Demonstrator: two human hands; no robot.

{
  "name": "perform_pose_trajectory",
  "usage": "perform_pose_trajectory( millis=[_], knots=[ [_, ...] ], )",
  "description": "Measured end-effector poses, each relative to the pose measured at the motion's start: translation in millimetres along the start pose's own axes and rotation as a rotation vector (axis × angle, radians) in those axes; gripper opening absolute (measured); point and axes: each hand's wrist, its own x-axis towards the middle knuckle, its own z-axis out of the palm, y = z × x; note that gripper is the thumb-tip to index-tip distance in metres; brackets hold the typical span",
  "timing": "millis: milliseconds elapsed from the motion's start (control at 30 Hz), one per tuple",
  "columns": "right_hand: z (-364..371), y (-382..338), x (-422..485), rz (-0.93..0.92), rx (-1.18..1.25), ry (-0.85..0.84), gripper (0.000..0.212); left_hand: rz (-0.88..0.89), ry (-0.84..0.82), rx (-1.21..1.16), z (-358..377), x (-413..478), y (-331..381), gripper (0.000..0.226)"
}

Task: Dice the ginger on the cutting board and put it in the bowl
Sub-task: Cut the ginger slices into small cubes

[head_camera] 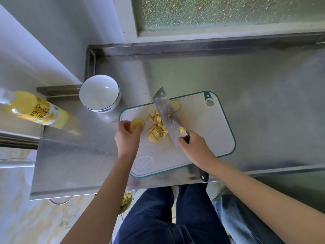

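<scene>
Left hand (127, 136): fingers and thumb pinched a flat round ginger slice (137, 123) at the board's 9 o'clock edge.
Right hand (195, 147): wrapped round the dark handle of a steel cleaver (167, 117), its rectangular blade resting over the dice.
Diced ginger (155, 118): small pale-yellow cubes heaped mid-board, with a cross-scored chunk (154, 133) at their 6 o'clock.
Cutting board (207, 124): matte white plastic, teal rim, rounded corners.
Bowl (98, 95): glossy white, dark-rimmed, at 10 o'clock off the board.
Bottle (38, 110): yellow, at 9 o'clock.
Counter (246, 81): brushed steel.
</scene>
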Motion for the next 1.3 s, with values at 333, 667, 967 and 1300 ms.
perform_pose_trajectory(
  millis=[333,667,967,1300],
  knots=[
    [42.9,-11.5,-3.8,0.027,-0.120,-0.172,0.024,-0.071,0.103,-0.079,-8.7,-12.3,-15.4,0.022],
    [31.2,-4.2,-1.2,0.021,-0.238,-0.065,0.014,-0.053,-0.018,-0.048,7.7,-21.7,-14.3,0.025],
    [7.5,9.1,-5.9,0.100,-0.059,-0.091,0.027,0.164,-0.122,0.438,16.9,-12.6,-5.8,0.034],
    [-42.7,12.9,18.1,0.086,0.183,0.165,0.022,0.466,-0.243,0.500,59.1,28.2,49.2,0.032]
  ],
)
